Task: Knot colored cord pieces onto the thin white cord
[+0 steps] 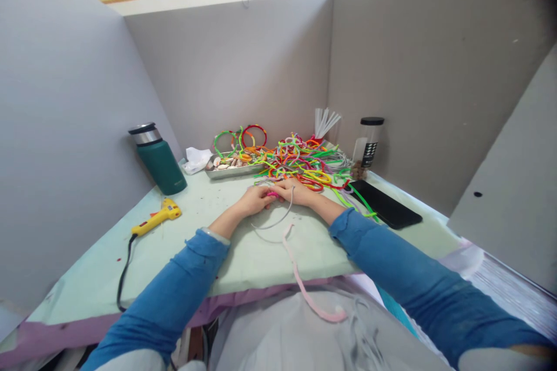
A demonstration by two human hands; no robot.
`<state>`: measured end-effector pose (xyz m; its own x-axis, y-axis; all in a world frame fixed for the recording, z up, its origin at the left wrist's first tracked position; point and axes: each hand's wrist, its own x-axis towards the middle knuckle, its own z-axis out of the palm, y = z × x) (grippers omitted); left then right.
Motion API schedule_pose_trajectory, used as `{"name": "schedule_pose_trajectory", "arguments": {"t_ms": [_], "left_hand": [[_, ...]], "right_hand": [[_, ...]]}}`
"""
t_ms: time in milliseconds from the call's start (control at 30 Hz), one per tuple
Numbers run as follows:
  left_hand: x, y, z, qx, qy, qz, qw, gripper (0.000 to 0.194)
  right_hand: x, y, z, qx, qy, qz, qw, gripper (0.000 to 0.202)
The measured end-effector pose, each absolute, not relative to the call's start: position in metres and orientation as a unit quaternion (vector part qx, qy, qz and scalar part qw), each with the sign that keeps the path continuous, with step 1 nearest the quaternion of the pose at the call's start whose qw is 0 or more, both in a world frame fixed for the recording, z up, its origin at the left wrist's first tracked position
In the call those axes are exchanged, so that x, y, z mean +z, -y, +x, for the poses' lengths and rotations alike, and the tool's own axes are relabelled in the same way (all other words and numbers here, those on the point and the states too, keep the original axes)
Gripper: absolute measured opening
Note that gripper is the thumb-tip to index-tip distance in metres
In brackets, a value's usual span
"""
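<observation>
Grey partitions [226, 69] are walling in our table [195, 266]. Pile of coloured fuzzy strips [300, 156] is sprawling at the back, mostly loose and tangled, so plenty is sitting unused. Black slab [385, 206], maybe a phone, is lying right of it; green bottle [163, 168] is standing far left. Metal tray [235, 173] is holding small mixed pieces beside the pile. Behind it, green hoop [214, 144] and red hoop [266, 138] are showing closed rounds; we're reading those as formed.

Both hands are working close together just in front of the pile. Left hand [256, 200]: fingers curling nearly closed, pinching the pink piece [272, 194]. Right hand [293, 191]: fingers closing on the same piece from the other side. Fingers are hiding most of it, so we're not confirming any join.

Yellow glue gun [156, 219] is lying on the left, nobody gripping it. Pink strip [297, 272] is trailing off the front edge towards our lap, unattached as far as we're seeing. Thin grey strand [282, 218] is curving below the hands, not closing into a round. We're judging the held work part-made.
</observation>
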<state>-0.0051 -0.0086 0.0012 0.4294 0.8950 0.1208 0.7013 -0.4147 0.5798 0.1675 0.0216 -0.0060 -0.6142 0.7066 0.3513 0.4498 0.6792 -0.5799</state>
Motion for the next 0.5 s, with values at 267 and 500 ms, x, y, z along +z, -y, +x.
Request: {"name": "schedule_pose_trajectory", "arguments": {"t_ms": [267,500], "left_hand": [[0.0024,0.0105,-0.0047,0.218,-0.491,0.807,0.245,0.033],[0.0018,0.0101,-0.0049,0.217,-0.486,0.813,0.237,0.036]], "right_hand": [[-0.0085,-0.0234,0.1672,0.221,0.870,-0.326,0.296,0.046],[-0.0085,-0.0237,0.1674,0.220,0.870,-0.332,0.290,0.048]]}}
